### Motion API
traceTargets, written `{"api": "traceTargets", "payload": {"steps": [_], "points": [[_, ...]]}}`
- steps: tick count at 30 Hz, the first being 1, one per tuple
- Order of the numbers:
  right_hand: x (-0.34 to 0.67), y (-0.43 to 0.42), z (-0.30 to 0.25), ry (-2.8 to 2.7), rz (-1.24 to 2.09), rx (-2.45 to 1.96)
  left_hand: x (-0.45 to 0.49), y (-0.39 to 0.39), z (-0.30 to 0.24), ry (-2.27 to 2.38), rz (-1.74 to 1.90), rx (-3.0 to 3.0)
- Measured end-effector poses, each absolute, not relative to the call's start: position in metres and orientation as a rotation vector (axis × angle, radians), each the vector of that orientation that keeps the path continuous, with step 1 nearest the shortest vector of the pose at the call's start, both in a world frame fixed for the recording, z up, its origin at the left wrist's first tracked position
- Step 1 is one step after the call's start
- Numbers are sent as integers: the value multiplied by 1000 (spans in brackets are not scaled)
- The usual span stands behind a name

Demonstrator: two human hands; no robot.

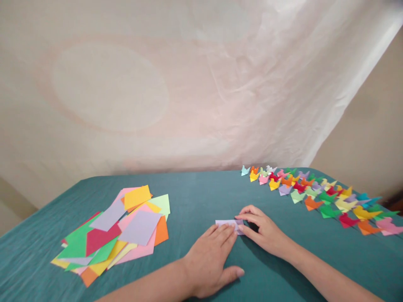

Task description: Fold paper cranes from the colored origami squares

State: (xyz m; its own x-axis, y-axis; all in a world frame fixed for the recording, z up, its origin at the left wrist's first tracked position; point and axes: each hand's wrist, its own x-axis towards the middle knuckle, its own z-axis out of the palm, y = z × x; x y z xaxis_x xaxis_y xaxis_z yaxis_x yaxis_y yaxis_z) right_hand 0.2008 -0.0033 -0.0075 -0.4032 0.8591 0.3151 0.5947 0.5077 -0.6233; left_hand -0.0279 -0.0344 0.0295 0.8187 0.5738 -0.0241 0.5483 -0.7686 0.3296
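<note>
A small folded lilac paper (227,223) lies on the teal tablecloth (195,201) in front of me. My left hand (211,256) lies flat, fingers stretched out, with the fingertips pressing on the paper's near edge. My right hand (263,233) is curled beside it, thumb and fingers pinching the paper's right end. Most of the paper's near part is hidden under my fingers.
A loose heap of coloured square sheets (113,230) lies at the left. Rows of several small folded paper birds (317,193) run along the right side toward the table's edge. A cream cloth backdrop (189,84) hangs behind the table.
</note>
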Motion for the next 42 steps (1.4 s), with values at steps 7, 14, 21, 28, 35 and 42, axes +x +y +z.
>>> {"api": "traceTargets", "payload": {"steps": [7,14,21,28,35,42], "points": [[201,-2,-7,-2135,552,-1190,-28,-35,29,858,115,2691],[201,0,-6,-2092,612,-1226,-27,-35,31,849,106,2688],[202,4,-12,-2032,626,-1258,-26,-33,30,852,104,2705],[202,0,-8,-2058,609,-1204,-28,-33,30,852,118,2720],[201,-10,-1,-2197,284,-1138,-26,-33,30,852,115,2731],[199,-14,2,-2246,209,-1121,-26,-33,31,845,117,2735]]}}
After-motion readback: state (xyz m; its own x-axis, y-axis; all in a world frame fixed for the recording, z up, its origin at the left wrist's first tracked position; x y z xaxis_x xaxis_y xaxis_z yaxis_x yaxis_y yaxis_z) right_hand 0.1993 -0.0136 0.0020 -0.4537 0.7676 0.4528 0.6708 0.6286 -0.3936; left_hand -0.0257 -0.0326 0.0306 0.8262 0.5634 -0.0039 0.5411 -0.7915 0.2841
